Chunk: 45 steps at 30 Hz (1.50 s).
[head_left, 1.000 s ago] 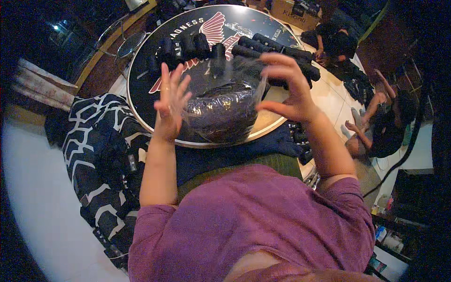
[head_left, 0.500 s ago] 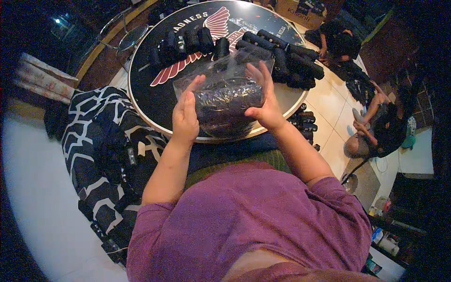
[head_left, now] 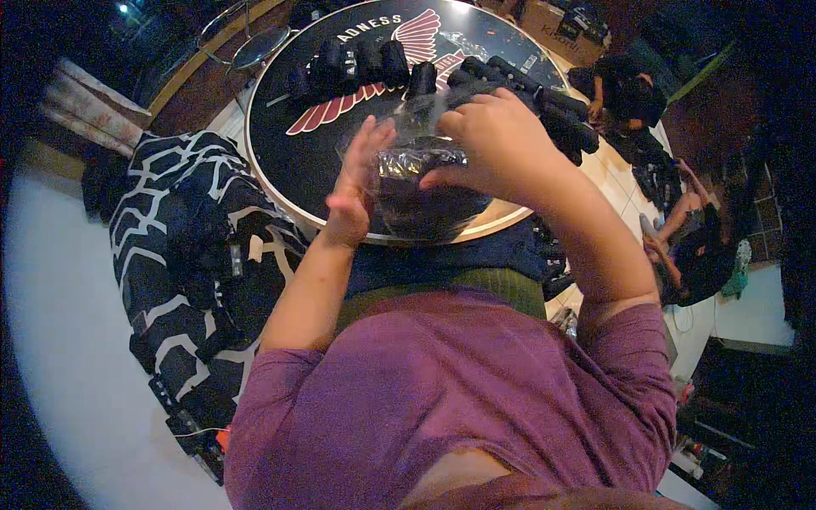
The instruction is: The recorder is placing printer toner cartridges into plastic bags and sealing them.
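Observation:
A clear plastic bag (head_left: 421,161) with dark contents sits upright near the front edge of a round black table (head_left: 293,183). What exactly fills it is hard to make out through the shiny film. My left hand (head_left: 359,183) lies along the bag's left side, fingers stretched out and the palm turned toward it. Over the bag's upper right, my right hand (head_left: 510,149) bends its fingers onto the loose film, with the thumb against the front. Beyond the bag, several black rolled bundles (head_left: 370,64) stand at the back left of the table.
More black bundles (head_left: 565,123) are heaped on the table's right side. Black-and-white patterned cloth (head_left: 157,225) covers something at my left. Two people sit on the floor at the right, one nearer (head_left: 701,242), one farther (head_left: 629,93). A cardboard box (head_left: 544,27) stands behind the table.
My right hand has moved from the bag's right side up over its top, its fingers now bent onto the film. My left hand stays at the left side. The view has shifted slightly.

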### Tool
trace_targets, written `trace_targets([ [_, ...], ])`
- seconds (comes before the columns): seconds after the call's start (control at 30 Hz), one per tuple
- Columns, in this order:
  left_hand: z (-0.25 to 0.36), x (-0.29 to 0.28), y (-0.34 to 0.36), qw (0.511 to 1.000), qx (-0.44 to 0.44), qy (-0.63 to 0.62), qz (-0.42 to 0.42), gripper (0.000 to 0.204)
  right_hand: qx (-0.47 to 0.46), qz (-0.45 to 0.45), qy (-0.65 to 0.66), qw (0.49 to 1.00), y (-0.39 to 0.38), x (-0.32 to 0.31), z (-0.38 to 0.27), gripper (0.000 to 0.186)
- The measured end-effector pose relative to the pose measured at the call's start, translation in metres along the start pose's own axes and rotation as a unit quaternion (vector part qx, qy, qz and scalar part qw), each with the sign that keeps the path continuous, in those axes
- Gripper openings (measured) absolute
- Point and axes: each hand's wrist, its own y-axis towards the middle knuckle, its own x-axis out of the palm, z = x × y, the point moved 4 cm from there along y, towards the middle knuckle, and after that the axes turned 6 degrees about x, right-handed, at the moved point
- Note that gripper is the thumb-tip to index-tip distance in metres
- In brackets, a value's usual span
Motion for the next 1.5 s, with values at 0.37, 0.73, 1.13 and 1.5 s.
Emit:
trace_targets([
  [0.37,-0.047,-0.012,-0.042,0.977,-0.148,0.151,-0.025,0.122,0.028,-0.303,0.243,0.921,0.034,0.002,0.007,0.032],
  [0.73,-0.039,-0.015,-0.036,0.930,-0.016,0.362,-0.063,0.123,-0.072,-0.377,0.078,0.920,0.035,0.034,-0.013,0.075],
  [1.13,-0.030,-0.014,-0.026,0.988,-0.058,0.127,-0.063,0.139,-0.043,-0.323,0.070,0.943,0.017,0.035,-0.004,0.091],
  [1.5,0.013,0.005,0.022,0.965,-0.131,0.223,0.054,0.048,-0.105,-0.205,0.064,0.971,-0.030,-0.009,0.032,0.019],
])
